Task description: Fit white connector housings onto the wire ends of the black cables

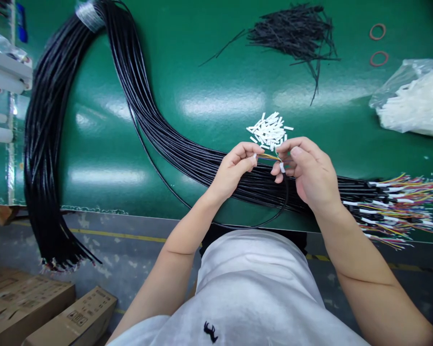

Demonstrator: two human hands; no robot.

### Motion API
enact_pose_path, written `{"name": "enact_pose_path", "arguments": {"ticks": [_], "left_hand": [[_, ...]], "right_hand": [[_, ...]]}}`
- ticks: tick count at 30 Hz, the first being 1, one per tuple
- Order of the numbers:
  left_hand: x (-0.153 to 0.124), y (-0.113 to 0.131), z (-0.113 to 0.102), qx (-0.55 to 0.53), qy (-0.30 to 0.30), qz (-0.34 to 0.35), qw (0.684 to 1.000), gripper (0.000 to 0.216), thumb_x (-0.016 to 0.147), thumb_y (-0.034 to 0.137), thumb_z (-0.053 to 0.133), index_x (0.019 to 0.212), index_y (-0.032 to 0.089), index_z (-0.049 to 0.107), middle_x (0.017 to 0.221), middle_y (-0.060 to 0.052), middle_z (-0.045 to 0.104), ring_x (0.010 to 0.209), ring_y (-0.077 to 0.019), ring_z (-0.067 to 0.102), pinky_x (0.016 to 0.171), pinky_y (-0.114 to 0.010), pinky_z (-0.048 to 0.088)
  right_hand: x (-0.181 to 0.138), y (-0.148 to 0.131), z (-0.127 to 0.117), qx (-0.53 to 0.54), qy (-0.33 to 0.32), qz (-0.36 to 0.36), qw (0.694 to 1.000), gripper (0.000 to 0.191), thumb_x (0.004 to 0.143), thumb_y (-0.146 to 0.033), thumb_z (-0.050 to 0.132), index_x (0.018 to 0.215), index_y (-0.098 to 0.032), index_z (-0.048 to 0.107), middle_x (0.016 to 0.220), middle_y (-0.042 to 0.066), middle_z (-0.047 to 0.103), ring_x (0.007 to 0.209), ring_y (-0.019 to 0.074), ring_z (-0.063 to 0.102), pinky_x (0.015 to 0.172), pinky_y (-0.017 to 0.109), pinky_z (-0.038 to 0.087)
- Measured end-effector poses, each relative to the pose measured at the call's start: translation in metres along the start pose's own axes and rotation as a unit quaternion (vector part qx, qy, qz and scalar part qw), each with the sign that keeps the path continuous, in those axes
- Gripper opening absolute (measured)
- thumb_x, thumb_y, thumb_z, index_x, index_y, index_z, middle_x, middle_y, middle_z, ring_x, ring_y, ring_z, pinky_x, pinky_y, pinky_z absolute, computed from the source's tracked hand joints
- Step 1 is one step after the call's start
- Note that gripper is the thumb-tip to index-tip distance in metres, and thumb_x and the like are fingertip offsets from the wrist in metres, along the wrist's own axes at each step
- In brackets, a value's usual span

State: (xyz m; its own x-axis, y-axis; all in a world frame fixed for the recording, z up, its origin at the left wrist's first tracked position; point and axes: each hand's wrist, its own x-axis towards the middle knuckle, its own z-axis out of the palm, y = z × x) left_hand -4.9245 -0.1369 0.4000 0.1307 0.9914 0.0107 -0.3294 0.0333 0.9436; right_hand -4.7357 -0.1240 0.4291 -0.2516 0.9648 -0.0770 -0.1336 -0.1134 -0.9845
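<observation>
My left hand (234, 166) is closed in a pinch on the ends of thin coloured wires (268, 156), with a small white piece showing at its fingertips. These wires come out of one black cable (287, 192), which has a white sleeve (282, 167) at its stripped end. My right hand (315, 173) pinches at the wires near that sleeve, its other fingers curled around the cable end. Just beyond my fingertips lies a pile of short white tubes (269, 129). Under both hands runs a thick bundle of black cables (176, 142).
The bundle's fanned wire ends (411, 202) lie at the right. Its other half, tied with clear wrap (90, 17), hangs over the table edge. Black strips (292, 31), two reddish rings (377, 31) and a bag of white pieces (414, 101) lie farther back. Cardboard boxes (72, 317) stand below.
</observation>
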Motion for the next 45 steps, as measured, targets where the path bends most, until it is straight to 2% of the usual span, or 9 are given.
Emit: {"name": "enact_pose_path", "arguments": {"ticks": [4,9,15,20,27,31,38,41,45], "left_hand": [[0.001,0.002,0.002,-0.008,0.012,-0.005,1.000,0.022,0.082,0.037,0.078,0.097,0.022,0.071,0.075,0.003,0.055,0.068,-0.0086,0.046,0.065,-0.023,0.042],[0.003,0.004,0.002,-0.040,0.035,-0.008,0.999,0.023,0.078,0.034,0.079,0.094,0.021,0.070,0.080,0.002,0.058,0.069,-0.0074,0.048,0.066,-0.022,0.044],[0.001,0.000,0.000,-0.039,0.003,-0.008,0.999,0.016,0.083,0.031,0.078,0.093,0.020,0.072,0.081,0.002,0.063,0.068,-0.0062,0.053,0.067,-0.020,0.046],[-0.003,-0.002,0.003,0.031,-0.019,0.017,0.999,0.028,0.092,0.048,0.076,0.093,0.021,0.072,0.077,0.003,0.060,0.064,-0.0060,0.049,0.064,-0.022,0.043],[-0.006,-0.002,0.005,0.148,-0.039,0.122,0.981,0.030,0.092,0.048,0.076,0.110,0.024,0.072,0.081,0.002,0.062,0.072,-0.0095,0.057,0.069,-0.025,0.046],[-0.005,-0.004,0.004,0.225,-0.055,0.189,0.954,0.023,0.092,0.044,0.077,0.096,0.023,0.074,0.080,0.002,0.064,0.068,-0.0089,0.053,0.066,-0.025,0.044],[-0.005,-0.002,0.007,0.100,-0.011,0.077,0.992,0.039,0.089,0.056,0.077,0.084,0.020,0.062,0.079,0.003,0.063,0.073,-0.0084,0.058,0.071,-0.024,0.049],[-0.004,-0.001,0.007,0.074,-0.029,0.050,0.996,0.041,0.084,0.057,0.082,0.083,0.020,0.064,0.078,0.003,0.061,0.070,-0.0073,0.055,0.070,-0.023,0.049],[-0.003,0.002,0.005,0.043,-0.057,0.018,0.997,0.035,0.084,0.051,0.084,0.087,0.020,0.070,0.080,0.002,0.062,0.069,-0.0068,0.055,0.068,-0.023,0.048]], "right_hand": [[0.002,-0.011,-0.003,0.089,-0.032,0.023,0.995,0.034,0.084,-0.055,0.073,0.095,-0.023,0.068,0.092,0.001,0.065,0.070,0.0165,0.074,0.061,0.029,0.064],[0.002,-0.015,-0.008,0.064,-0.060,0.036,0.995,0.035,0.071,-0.034,0.093,0.095,-0.023,0.069,0.103,0.001,0.073,0.091,0.0179,0.079,0.080,0.029,0.066],[0.001,-0.004,-0.003,0.036,-0.016,0.018,0.999,0.028,0.082,-0.045,0.087,0.090,-0.021,0.076,0.080,0.000,0.072,0.070,0.0142,0.074,0.062,0.025,0.063],[0.000,-0.004,0.000,0.008,-0.031,-0.016,0.999,0.019,0.080,-0.030,0.087,0.092,-0.023,0.074,0.064,-0.005,0.064,0.053,0.0100,0.062,0.045,0.020,0.051],[-0.004,-0.009,0.001,-0.111,-0.066,0.006,0.992,0.006,0.079,-0.017,0.074,0.080,-0.019,0.068,0.060,-0.005,0.062,0.046,0.0081,0.057,0.043,0.019,0.050],[-0.005,-0.010,0.001,-0.142,-0.079,0.012,0.987,0.005,0.080,-0.019,0.070,0.079,-0.019,0.066,0.060,-0.005,0.061,0.046,0.0083,0.056,0.043,0.020,0.049],[-0.006,-0.005,0.004,-0.225,-0.065,-0.125,0.964,0.014,0.078,-0.018,0.075,0.089,-0.021,0.067,0.077,-0.003,0.061,0.060,0.0088,0.052,0.054,0.024,0.043],[-0.007,-0.001,0.007,-0.281,-0.018,-0.205,0.938,0.010,0.084,-0.013,0.068,0.081,-0.022,0.065,0.075,-0.002,0.058,0.065,0.0111,0.051,0.058,0.026,0.041],[-0.009,0.001,0.009,-0.302,0.018,-0.240,0.922,0.011,0.086,-0.013,0.065,0.080,-0.022,0.065,0.082,0.001,0.059,0.068,0.0121,0.052,0.054,0.027,0.038]]}}
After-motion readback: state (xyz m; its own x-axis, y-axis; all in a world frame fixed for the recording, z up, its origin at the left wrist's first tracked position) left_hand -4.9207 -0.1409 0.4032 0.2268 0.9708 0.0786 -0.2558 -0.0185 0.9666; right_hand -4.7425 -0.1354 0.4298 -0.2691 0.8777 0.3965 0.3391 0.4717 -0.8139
